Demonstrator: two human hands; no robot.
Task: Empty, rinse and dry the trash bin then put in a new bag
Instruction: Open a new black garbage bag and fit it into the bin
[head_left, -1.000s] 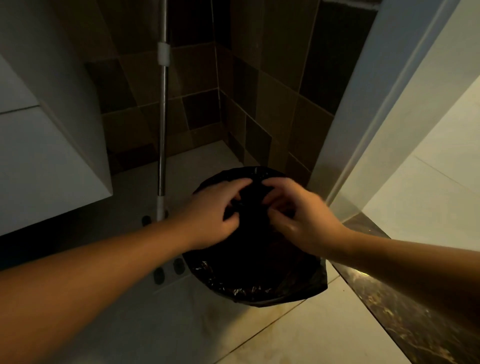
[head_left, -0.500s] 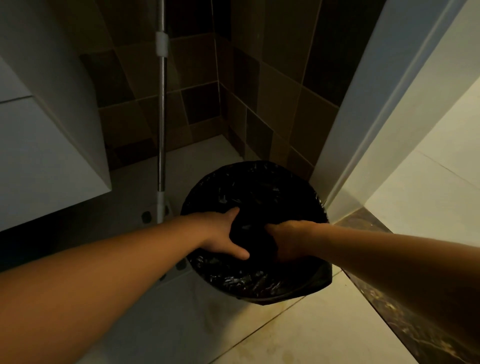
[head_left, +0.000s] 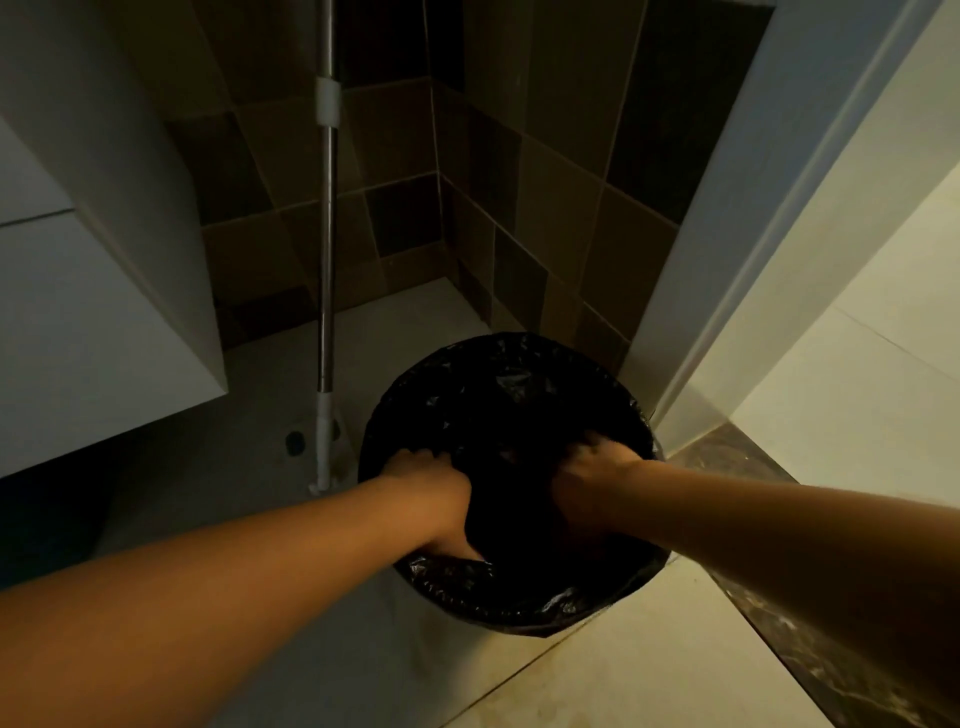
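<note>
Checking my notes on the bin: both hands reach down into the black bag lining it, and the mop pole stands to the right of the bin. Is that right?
Not quite. In the head view the mop pole stands to the left of the bin, not the right. The rest holds: the left hand and the right hand both reach down into the black bag lining it.

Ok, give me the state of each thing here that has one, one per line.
Trash bin: upright on the floor, lined.
Black bag: draped over the bin's rim.
Left hand: inside the bin, against the bag.
Right hand: inside the bin, against the bag.
Mop handle: standing upright beside the bin.
</note>
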